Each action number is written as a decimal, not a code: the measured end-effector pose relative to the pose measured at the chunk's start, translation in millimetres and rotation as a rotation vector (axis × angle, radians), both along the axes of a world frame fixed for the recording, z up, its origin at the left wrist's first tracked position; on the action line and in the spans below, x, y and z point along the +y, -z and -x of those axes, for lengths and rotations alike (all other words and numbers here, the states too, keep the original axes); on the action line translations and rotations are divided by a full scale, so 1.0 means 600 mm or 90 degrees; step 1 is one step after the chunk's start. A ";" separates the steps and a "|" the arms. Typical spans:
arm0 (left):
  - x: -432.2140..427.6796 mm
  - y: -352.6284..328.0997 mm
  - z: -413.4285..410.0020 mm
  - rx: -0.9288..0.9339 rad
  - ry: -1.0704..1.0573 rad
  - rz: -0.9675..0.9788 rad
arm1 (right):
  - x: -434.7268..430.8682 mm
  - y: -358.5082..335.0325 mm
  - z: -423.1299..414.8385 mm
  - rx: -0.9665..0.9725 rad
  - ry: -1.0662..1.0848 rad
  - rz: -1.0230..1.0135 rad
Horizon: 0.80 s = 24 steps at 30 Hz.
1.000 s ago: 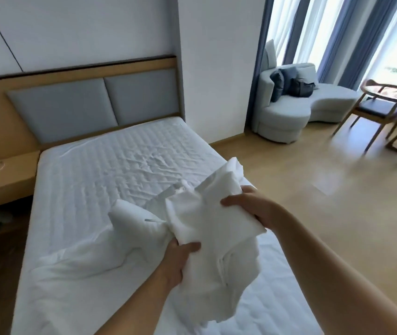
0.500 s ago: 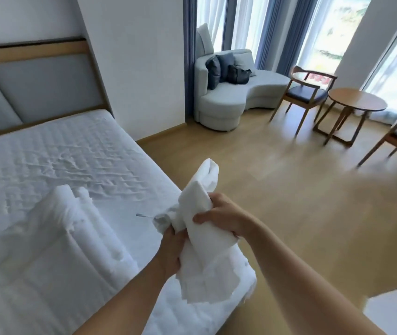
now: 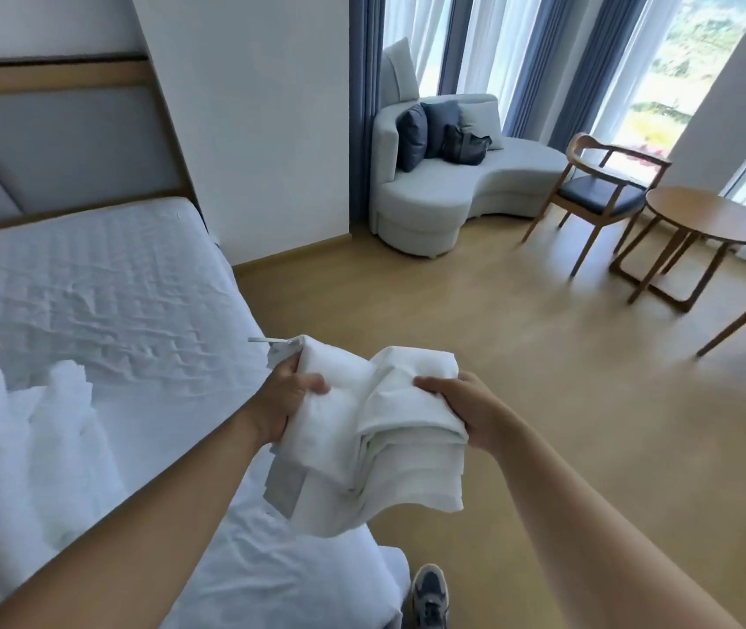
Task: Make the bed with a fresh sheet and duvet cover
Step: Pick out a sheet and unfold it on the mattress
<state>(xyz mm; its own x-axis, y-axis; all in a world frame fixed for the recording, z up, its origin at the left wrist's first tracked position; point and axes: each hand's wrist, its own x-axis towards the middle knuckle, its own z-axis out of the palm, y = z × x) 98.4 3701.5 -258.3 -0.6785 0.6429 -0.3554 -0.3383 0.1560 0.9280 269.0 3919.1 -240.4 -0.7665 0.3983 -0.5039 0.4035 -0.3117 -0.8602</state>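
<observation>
Both hands grip a folded white sheet (image 3: 375, 442) above the bed's (image 3: 89, 283) near right edge, the left hand (image 3: 284, 401) clutching its left side, the right hand (image 3: 462, 410) pinching its right folds.

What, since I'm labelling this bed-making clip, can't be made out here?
Head view only.
- Folded white linen: sheet or duvet cover, its folds hide which.
- Left hand: fingers hidden under the linen.
- Bed: far side cut off by the left edge.
- Second chair: mostly cut off by the right edge.
</observation>
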 end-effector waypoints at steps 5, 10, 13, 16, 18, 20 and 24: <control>0.167 0.013 0.053 0.015 -0.036 0.003 | 0.174 0.021 0.080 -0.034 -0.027 -0.017; 0.301 0.004 0.084 0.012 -0.107 0.016 | 0.305 0.023 0.150 -0.013 -0.025 -0.014; 0.368 -0.007 0.120 0.040 -0.157 0.017 | 0.373 0.016 0.208 -0.001 -0.042 -0.023; 0.430 -0.014 0.164 0.054 -0.200 0.018 | 0.444 0.008 0.272 0.014 -0.082 -0.011; 0.469 -0.020 0.194 0.063 -0.218 0.020 | 0.493 0.010 0.312 0.022 -0.111 0.006; 0.508 -0.026 0.221 0.073 -0.249 0.024 | 0.543 0.010 0.356 0.032 -0.148 0.018; 0.565 -0.044 0.275 0.069 -0.320 0.026 | 0.616 -0.001 0.458 0.062 -0.213 0.029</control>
